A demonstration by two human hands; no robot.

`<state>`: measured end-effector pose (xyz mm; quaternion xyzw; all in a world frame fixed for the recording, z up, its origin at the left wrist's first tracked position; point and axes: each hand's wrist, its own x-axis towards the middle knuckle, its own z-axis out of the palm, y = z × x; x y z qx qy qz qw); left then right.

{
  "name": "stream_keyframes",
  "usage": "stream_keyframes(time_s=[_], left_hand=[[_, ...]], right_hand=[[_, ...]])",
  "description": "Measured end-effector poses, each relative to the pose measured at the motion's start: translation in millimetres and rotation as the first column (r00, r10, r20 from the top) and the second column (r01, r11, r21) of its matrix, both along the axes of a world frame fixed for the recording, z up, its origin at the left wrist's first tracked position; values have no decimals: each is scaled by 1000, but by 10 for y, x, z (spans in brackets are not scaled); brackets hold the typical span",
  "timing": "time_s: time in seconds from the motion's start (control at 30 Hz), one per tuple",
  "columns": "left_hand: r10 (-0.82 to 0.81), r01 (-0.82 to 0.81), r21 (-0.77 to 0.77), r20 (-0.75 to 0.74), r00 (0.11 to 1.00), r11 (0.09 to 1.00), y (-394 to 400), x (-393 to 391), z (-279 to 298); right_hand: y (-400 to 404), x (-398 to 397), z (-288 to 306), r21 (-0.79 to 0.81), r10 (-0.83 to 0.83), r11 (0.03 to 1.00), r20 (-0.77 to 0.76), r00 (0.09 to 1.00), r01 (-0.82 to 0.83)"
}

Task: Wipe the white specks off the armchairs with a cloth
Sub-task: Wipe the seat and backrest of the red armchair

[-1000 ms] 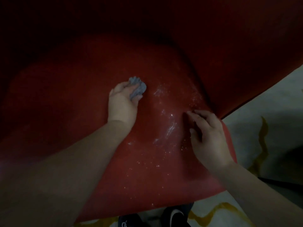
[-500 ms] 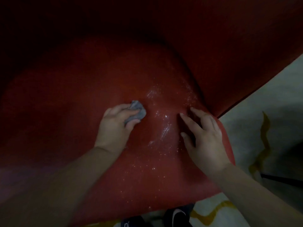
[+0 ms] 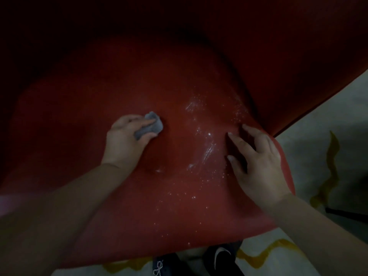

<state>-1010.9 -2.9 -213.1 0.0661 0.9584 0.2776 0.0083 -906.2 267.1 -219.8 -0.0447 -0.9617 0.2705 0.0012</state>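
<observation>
Cloth (image 3: 149, 126) – bunched, axis unclear – gripped by left hand (image 3: 127, 142).

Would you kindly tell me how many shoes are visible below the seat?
2: one dark shoe at the bottom centre, another with a white mark to its right; both partly hidden by the red seat.

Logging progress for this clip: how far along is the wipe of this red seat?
Done: the seat's left part looks speck-free. In hand: the left hand presses the bunched grey cloth onto the seat; the right hand rests open. Left: white specks and smears between the hands and toward the front edge.
</observation>
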Motion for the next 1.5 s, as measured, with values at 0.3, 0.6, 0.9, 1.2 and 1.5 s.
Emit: stream_keyframes(time_s=[0.3, 0.6, 0.9, 1.2, 1.5], left_hand=[[-47, 47, -72, -3, 999, 996, -329, 337, -36], [-158, 154, 56, 92, 983, 987, -112, 824, 3], [-70, 62, 125, 59, 996, 990, 34, 828, -20], [22, -24, 108, 24, 999, 994, -131, 775, 5], [-152, 149, 52, 39, 988, 987, -399, 1100, 8]], right_hand=[[-42, 104, 36, 30, -8, 1000, 27, 1000, 7], [-126, 176, 9, 73, -47, 996, 48, 998, 43], [-296, 211, 1, 83, -63, 995, 4, 998, 63], [-323, 338, -11, 68, -56, 996, -39, 998, 59], [-317, 480, -78, 36, -124, 991, -58, 991, 126]])
